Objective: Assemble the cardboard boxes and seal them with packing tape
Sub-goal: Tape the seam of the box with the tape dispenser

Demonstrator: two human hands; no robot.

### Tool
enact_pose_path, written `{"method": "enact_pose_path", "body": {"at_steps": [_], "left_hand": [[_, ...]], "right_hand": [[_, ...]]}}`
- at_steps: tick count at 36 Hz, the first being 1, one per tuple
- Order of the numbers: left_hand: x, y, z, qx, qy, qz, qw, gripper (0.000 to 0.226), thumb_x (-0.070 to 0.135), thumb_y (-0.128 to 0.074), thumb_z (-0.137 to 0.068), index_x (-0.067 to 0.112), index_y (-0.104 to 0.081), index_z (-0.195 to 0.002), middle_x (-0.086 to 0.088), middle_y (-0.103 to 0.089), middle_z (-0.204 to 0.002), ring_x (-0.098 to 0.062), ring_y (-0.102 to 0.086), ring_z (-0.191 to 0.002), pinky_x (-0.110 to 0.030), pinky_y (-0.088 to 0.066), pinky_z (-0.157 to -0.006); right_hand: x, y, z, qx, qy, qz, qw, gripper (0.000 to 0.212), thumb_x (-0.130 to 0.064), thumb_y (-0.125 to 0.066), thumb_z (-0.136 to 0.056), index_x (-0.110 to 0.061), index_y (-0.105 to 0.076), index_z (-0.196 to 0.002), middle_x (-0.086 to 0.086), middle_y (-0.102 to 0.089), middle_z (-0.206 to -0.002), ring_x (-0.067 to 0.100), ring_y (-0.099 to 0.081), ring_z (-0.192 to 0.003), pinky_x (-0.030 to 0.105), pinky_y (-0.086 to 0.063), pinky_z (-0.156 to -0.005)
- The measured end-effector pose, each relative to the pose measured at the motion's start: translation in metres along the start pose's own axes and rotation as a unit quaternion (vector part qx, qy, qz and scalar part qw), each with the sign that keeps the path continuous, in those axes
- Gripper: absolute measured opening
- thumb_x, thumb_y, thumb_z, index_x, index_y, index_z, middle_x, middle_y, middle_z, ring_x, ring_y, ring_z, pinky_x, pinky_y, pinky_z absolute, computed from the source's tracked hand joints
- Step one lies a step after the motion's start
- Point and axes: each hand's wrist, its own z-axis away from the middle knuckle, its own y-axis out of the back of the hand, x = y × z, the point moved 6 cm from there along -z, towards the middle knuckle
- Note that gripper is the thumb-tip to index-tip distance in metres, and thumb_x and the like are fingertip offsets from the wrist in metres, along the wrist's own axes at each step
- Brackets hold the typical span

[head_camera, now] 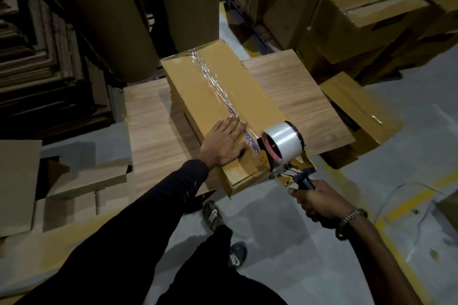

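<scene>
A long brown cardboard box (198, 82) lies on a wood-grain table (153, 136), running away from me. Clear packing tape (218, 86) runs along its centre seam. My left hand (226, 142) presses flat with straight fingers on the box top near its close end, beside the seam. My right hand (319, 199) grips the dark handle of a yellow tape dispenser (285, 153) with a clear roll. The dispenser sits at the box's near end, over the seam.
Flattened cardboard sheets (22, 181) lie on the floor at left. Large brown paper rolls (116, 20) stand behind the table. Assembled boxes (366, 15) are stacked at right, one taped box (359, 116) beside the table. My feet (213, 213) stand on grey floor with yellow lines.
</scene>
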Motion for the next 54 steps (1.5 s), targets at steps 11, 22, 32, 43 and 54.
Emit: {"method": "enact_pose_path", "body": {"at_steps": [11, 22, 32, 43, 54], "left_hand": [[0.0, 0.006, 0.008, 0.033, -0.009, 0.025, 0.999, 0.072, 0.067, -0.014, -0.108, 0.029, -0.011, -0.169, -0.005, -0.005, -0.176, -0.019, -0.002, -0.163, -0.042, -0.004, -0.131], [-0.004, -0.003, 0.003, 0.033, 0.019, 0.016, 0.999, 0.081, 0.074, -0.009, -0.104, 0.025, -0.016, -0.168, -0.009, -0.01, -0.175, -0.022, -0.009, -0.162, -0.046, -0.008, -0.131], [0.035, -0.003, 0.026, -0.048, -0.106, 0.028, 0.993, 0.108, 0.101, -0.022, -0.08, 0.04, 0.005, -0.166, -0.003, 0.016, -0.174, -0.024, 0.012, -0.162, -0.064, 0.017, -0.123], [0.033, -0.013, 0.01, -0.046, -0.139, -0.026, 0.989, 0.096, 0.052, -0.053, -0.083, 0.026, -0.015, -0.168, -0.006, 0.0, -0.176, -0.027, -0.004, -0.162, -0.07, 0.0, -0.124], [0.014, -0.01, -0.008, -0.027, -0.097, -0.063, 0.993, 0.1, 0.05, -0.04, -0.078, 0.033, 0.002, -0.168, -0.004, 0.006, -0.176, -0.026, 0.0, -0.162, -0.069, -0.001, -0.125]], "right_hand": [[0.055, 0.006, 0.029, -0.008, 0.022, -0.056, 0.998, 0.018, -0.017, -0.068, -0.1, -0.009, -0.054, -0.092, 0.0, -0.037, -0.058, 0.013, -0.026, -0.046, 0.026, -0.023, -0.046], [0.073, -0.014, 0.014, 0.009, 0.03, -0.084, 0.996, 0.027, -0.015, -0.068, -0.1, -0.009, -0.048, -0.082, -0.001, -0.036, -0.055, 0.013, -0.027, -0.042, 0.023, -0.024, -0.042], [0.082, -0.024, -0.002, 0.016, 0.024, -0.113, 0.993, 0.028, -0.01, -0.067, -0.1, -0.011, -0.048, -0.079, -0.002, -0.038, -0.054, 0.012, -0.027, -0.042, 0.025, -0.024, -0.045], [0.044, -0.029, -0.035, 0.031, 0.045, -0.103, 0.993, 0.023, -0.017, -0.067, -0.1, -0.012, -0.052, -0.083, -0.002, -0.042, -0.054, 0.013, -0.033, -0.04, 0.025, -0.028, -0.044], [0.027, -0.041, -0.051, 0.052, 0.054, -0.076, 0.994, 0.023, -0.021, -0.07, -0.097, -0.015, -0.054, -0.081, 0.0, -0.045, -0.058, 0.014, -0.038, -0.044, 0.027, -0.03, -0.047]]}}
